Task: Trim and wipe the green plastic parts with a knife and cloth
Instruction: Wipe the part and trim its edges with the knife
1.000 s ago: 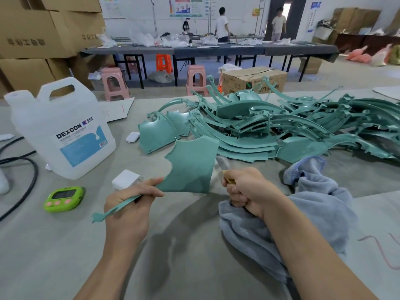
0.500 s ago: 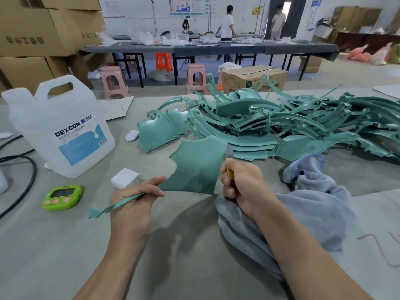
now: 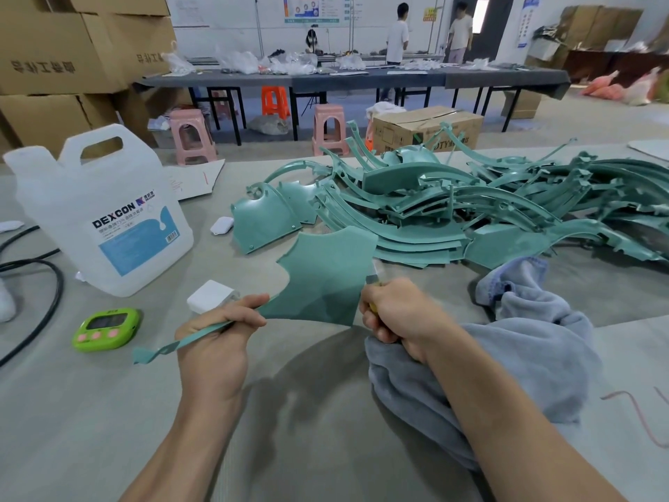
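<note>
Left hand (image 3: 216,336): fingers curled round the narrow strip end of one green part (image 3: 325,280), holding it tilted above the table (image 3: 108,411). Right hand (image 3: 400,309): fist closed round the knife (image 3: 373,275), blade against the part's right edge. Cloth (image 3: 514,360) lies under the right wrist. Pile (image 3: 452,208) of parts sits behind. Jug (image 3: 105,215) and timer (image 3: 106,328) to the left.

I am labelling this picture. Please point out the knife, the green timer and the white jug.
knife (image 3: 373,274): head view, on its visible blade.
green timer (image 3: 105,322): head view, on its dark screen.
white jug (image 3: 139,244): head view, on its blue label.
</note>
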Demonstrator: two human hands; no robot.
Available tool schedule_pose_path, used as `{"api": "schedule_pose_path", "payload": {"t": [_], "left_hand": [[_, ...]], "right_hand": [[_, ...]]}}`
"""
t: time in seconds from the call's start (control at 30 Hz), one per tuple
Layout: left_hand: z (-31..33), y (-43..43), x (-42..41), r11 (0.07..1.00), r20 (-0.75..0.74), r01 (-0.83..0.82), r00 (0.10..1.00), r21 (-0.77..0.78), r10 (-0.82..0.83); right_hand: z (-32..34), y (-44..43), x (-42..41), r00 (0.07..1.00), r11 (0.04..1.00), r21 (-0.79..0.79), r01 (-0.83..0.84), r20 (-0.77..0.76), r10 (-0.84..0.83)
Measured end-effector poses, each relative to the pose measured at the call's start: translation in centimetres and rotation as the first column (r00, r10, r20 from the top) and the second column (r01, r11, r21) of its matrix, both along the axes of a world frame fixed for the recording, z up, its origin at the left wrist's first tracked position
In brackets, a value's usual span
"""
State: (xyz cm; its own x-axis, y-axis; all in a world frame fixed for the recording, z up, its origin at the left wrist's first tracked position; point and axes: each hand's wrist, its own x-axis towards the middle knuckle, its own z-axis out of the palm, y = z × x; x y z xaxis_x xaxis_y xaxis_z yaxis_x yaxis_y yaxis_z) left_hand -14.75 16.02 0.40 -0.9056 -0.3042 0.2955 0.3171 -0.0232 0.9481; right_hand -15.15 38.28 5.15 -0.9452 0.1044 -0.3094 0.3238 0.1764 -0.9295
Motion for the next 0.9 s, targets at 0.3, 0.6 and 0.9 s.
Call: {"api": "schedule_pose_path", "payload": {"t": [0.3,0.6,0.9], "left_hand": [[0.3,0.0,-0.4,0.954,0.17,0.035,0.981,0.296,-0.089],[2.1,0.2,0.1,0.784,0.347,-0.014,0.901,0.62,-0.259],[2.9,0.4,0.4,0.703,0.359,-0.044,0.881,0.71,-0.308]], "right_hand": [[-0.5,0.7,-0.3,0.957,0.971,0.085,0.224,-0.208,-0.203],[0.8,1.6,0.7,0.809,0.998,0.0,0.066,-0.585,-0.054],[0.1,1.7,1.1,0.805,0.942,0.333,0.051,-0.572,0.159]]}}
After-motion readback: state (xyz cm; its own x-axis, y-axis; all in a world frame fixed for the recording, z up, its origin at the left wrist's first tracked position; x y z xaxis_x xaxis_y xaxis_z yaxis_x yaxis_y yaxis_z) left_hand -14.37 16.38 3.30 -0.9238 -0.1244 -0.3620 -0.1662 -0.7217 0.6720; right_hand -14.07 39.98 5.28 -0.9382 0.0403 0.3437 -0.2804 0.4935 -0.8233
